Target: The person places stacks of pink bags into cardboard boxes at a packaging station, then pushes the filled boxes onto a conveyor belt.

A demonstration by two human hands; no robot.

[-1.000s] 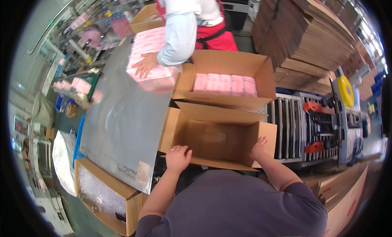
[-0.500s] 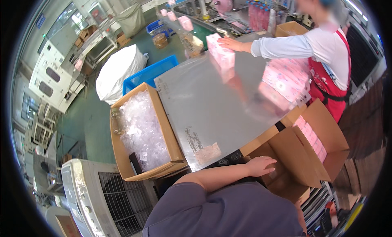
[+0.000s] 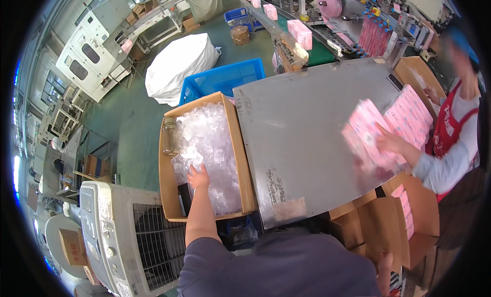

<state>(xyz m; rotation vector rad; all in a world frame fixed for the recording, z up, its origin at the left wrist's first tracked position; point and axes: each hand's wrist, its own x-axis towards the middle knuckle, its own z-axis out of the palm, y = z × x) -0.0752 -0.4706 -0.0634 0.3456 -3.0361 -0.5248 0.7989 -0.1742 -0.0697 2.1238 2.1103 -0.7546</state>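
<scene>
My left hand (image 3: 198,176) reaches over a cardboard box (image 3: 246,159) heaped with clear plastic pieces (image 3: 209,138). Its fingers are apart at the top of the heap, just by one clear piece (image 3: 191,156); no grip on it shows. Low on the right, my right hand (image 3: 384,260) is at the flap of an open carton (image 3: 381,220); its fingers are mostly hidden. Pink packs (image 3: 403,205) stand in the carton's far side. Across the metal table (image 3: 291,138), a co-worker's hand (image 3: 391,143) holds a pink pack (image 3: 367,128) beside more pink packs (image 3: 411,115).
A clear jar (image 3: 169,136) and a dark flat object (image 3: 184,197) are inside the box of plastic pieces. Behind it stand a blue crate (image 3: 225,77) and a white sack (image 3: 181,67). A grey-white machine with a grille (image 3: 128,235) is at left. Pink packs sit on a conveyor (image 3: 319,51).
My left hand has gone from the open carton leftward to the box of plastic pieces. The co-worker's pink pack has moved from the table's far end to beside the other packs. The view has shifted.
</scene>
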